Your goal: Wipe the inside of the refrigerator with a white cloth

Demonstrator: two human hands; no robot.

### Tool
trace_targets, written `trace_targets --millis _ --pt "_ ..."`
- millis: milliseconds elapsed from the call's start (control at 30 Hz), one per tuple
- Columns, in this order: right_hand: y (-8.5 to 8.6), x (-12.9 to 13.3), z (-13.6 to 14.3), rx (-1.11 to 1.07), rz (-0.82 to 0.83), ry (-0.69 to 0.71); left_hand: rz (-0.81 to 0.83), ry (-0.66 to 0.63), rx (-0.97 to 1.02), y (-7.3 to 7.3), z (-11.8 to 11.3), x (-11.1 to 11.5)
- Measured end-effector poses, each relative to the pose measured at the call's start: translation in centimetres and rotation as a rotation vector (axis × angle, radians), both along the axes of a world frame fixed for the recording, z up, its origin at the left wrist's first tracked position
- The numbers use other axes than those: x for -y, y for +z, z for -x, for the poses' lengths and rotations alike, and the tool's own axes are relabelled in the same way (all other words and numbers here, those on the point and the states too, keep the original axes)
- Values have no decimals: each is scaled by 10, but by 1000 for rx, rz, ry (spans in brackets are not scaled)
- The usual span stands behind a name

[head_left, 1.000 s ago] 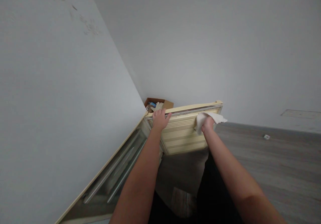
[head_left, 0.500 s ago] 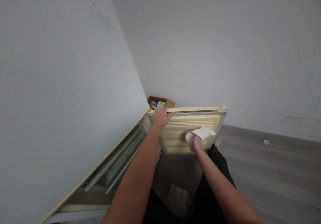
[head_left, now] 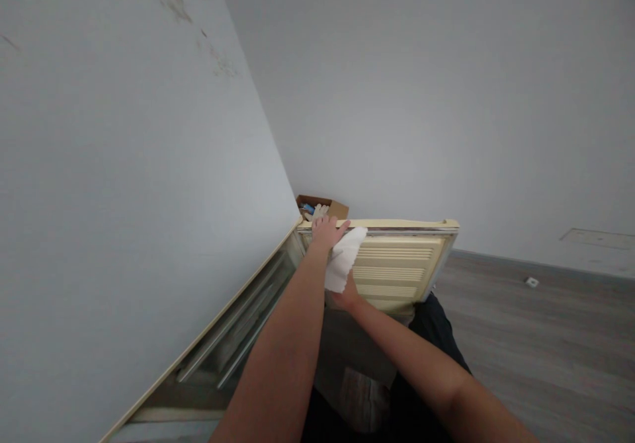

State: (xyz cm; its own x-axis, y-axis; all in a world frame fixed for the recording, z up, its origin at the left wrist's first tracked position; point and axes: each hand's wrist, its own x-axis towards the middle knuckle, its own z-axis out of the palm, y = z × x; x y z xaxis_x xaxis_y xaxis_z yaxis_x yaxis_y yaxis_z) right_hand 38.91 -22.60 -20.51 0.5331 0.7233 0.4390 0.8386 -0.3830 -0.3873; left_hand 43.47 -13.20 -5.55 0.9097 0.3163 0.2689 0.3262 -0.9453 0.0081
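A cream refrigerator door point(head_left: 391, 271) with a ribbed inner panel and a grey seal stands swung out in front of me. My left hand point(head_left: 327, 233) is hooked over its top edge near the hinge side, fingers on the far side. Between my left forearm and the panel is a white cloth or paper towel point(head_left: 348, 254), bunched at one end and with a ragged edge. My right hand point(head_left: 346, 292) holds it against the left part of the panel; the cloth and my left forearm hide some of the fingers.
On the left, the open compartment point(head_left: 238, 337) shows metal rails inside. Behind the door a cardboard box point(head_left: 339, 209) holds gloves and small items. A small white object point(head_left: 532, 282) lies on the grey wood floor point(head_left: 520, 344). The pale upright surface at left has peeling brown patches.
My right hand has carried the white cloth leftward across the door panel, from its right half to beside my left forearm. My left hand keeps its place on the top edge.
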Motion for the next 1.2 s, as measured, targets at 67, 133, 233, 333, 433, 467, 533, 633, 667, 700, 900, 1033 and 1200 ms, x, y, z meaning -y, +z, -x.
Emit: trace_targets --millis 67,133,233,333,433,467,533,633,667,700,900,1033,1200 --pt "3 8 -11 27 76 15 10 9 -1 -1 -1 -1" --pt "4 16 -23 74 120 51 21 20 -6 -1 -2 -2" --pt "0 24 -38 224 182 127 34 22 -23 0 -3 -5" --pt "-7 27 -42 316 237 123 41 12 -28 0 -4 -6" --pt "-18 34 -39 328 239 62 46 14 -17 -1 -4 -6" --pt "-22 38 -38 326 240 45 49 16 -13 -2 -4 -6" --pt "-31 50 -39 309 253 23 56 17 -10 -3 -5 -6" --pt "-45 73 -46 281 293 18 67 21 -9 -4 -6 -7" --pt "-49 82 -49 273 308 16 69 23 -10 -3 -6 -7" --pt "-53 89 -51 266 321 13 72 24 -12 -3 -6 -7" --pt "-67 113 -57 266 362 -19 78 30 -17 -2 -5 -6" --pt "-70 112 -54 249 361 -40 76 32 -14 -2 -6 -5" --pt "-74 110 -53 241 338 -49 73 34 -21 -1 -4 -4"
